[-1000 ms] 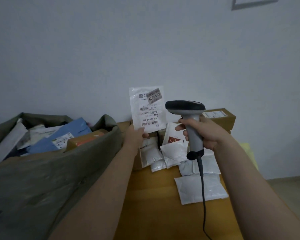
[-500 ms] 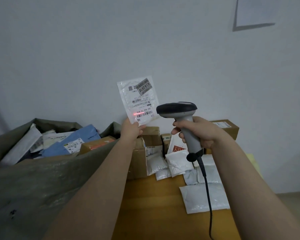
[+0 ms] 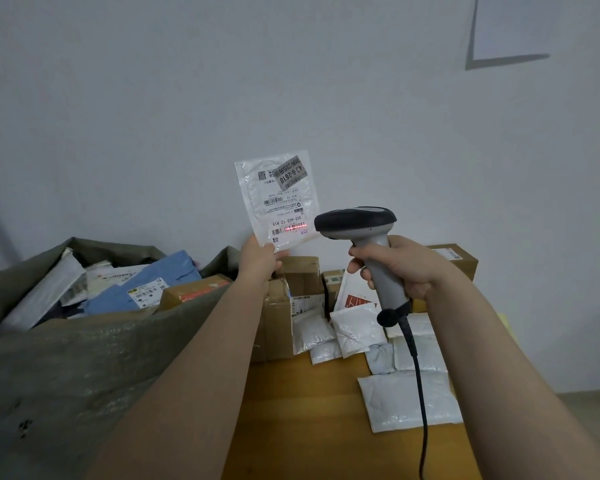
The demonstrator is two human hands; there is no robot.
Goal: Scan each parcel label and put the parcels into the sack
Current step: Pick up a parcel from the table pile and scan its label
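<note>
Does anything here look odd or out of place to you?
Only small things. The white parcel in the left hand is held upside down, so its print reads inverted, and its grey sticker sits crooked. The scanner in the right hand has its red line on the barcode anyway.

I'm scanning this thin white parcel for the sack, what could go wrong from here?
The red scan line seems to cover only part of the barcode on the parcel, so it may misread. The left hand only pinches the bottom edge; it could slip. The sack looks heaped, so it may slide off.
</note>
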